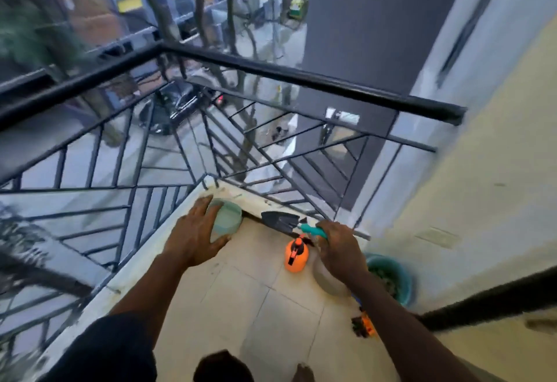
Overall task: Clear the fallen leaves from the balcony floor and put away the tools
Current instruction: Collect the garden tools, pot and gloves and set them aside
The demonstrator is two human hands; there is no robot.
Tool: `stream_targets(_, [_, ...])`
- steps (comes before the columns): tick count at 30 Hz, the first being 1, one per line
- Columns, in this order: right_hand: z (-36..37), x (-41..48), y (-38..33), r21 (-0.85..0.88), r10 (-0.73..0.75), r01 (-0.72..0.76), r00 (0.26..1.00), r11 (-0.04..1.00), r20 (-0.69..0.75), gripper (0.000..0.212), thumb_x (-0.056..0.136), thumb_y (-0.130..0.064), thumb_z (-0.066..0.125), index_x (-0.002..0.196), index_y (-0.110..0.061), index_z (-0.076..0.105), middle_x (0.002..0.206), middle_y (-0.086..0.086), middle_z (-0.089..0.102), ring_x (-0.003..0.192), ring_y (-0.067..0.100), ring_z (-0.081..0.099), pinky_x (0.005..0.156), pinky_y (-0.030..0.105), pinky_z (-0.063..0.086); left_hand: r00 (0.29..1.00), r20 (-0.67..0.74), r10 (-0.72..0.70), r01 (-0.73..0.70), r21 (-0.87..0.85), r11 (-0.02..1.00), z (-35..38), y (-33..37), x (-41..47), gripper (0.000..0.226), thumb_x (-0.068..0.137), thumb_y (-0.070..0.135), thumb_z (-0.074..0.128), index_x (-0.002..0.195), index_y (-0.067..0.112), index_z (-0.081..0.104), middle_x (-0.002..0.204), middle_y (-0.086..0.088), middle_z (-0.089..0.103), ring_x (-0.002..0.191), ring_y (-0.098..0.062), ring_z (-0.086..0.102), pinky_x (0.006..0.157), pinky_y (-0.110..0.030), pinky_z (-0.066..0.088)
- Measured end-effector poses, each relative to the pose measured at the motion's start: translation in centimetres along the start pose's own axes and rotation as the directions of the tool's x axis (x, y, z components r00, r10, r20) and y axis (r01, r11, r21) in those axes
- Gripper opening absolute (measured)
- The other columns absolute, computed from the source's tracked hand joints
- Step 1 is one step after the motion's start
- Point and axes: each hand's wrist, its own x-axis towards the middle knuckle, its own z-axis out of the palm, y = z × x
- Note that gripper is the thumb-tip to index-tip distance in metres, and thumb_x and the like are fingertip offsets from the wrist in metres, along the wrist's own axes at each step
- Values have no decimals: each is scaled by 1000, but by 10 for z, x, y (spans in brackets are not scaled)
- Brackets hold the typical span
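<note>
Trowel [280, 221] gripped by its teal handle in right hand [339, 246]; left hand [196, 231] spread beside pale bowl [227, 218]; tidying judged underway, next stowing the trowel

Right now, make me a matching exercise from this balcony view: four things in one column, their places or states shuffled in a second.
1. black-bladed trowel with teal handle
2. pale green round pot
3. orange plastic spray bottle
4. teal round planter

A. standing on the floor tiles between the hands
B. by the yellow wall
C. gripped in the right hand
D. in the railing corner, at the left hand

Pairs: 1-C, 2-D, 3-A, 4-B
</note>
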Motion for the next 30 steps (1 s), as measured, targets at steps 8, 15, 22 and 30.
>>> stream_targets(8, [61,115,-18,122,62,-81,986,989,152,32,97,-11,61,128,-8,68,116,14,69,107,33,62,92,39,47,960,141,-241,233,68,970,33,-56,26,88,94,66,51,165,30,13,175,-3,5,161,-25,3,127,-54,14])
stream_targets(15, [113,226,-53,67,103,-130,945,989,310,33,101,-19,57,132,-13,66,110,9,69,98,26,66,86,32,50,915,178,-362,367,7,930,50,-138,95,87,94,66,52,164,28,19,175,-6,8,161,-26,7,126,-52,20])
stream_targets(22, [165,322,-85,43,182,-220,887,975,425,37,99,-8,58,135,-6,64,118,19,68,104,34,65,89,39,52,860,270,-433,460,-44,887,78,-198,148,88,95,65,50,165,22,17,175,-6,5,162,-26,4,125,-55,17])
stream_targets(30, [244,394,-86,-14,268,-309,799,951,538,47,99,-3,53,145,-13,58,128,17,67,113,34,64,91,33,47,836,363,-412,440,6,898,137,-248,176,86,84,66,58,155,20,43,168,-14,31,152,-34,37,109,-55,44])
